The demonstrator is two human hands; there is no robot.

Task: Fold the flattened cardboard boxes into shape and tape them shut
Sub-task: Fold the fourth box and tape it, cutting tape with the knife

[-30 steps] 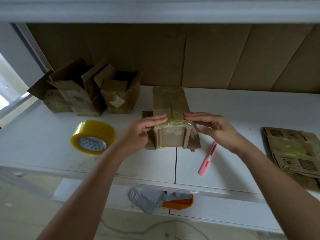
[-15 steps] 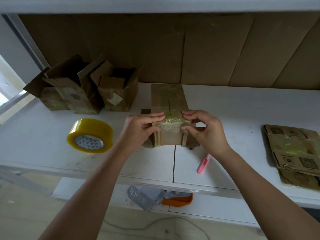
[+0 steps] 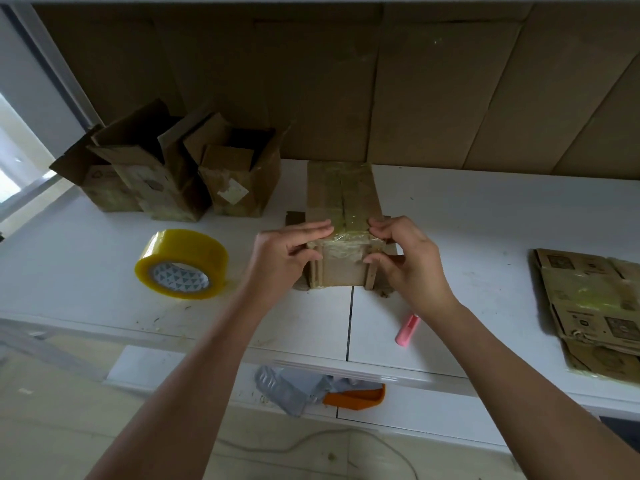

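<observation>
A brown cardboard box (image 3: pixel 341 216), glossy with clear tape, sits mid-table (image 3: pixel 485 237). The left hand (image 3: pixel 282 252) presses flat fingers on its top edge; the right hand (image 3: pixel 403 259) pinches the near corner.

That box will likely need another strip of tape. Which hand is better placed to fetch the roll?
Left, probably. The tape roll lies left of the box, nearer the left hand; the right hand would have to cross over.
</observation>
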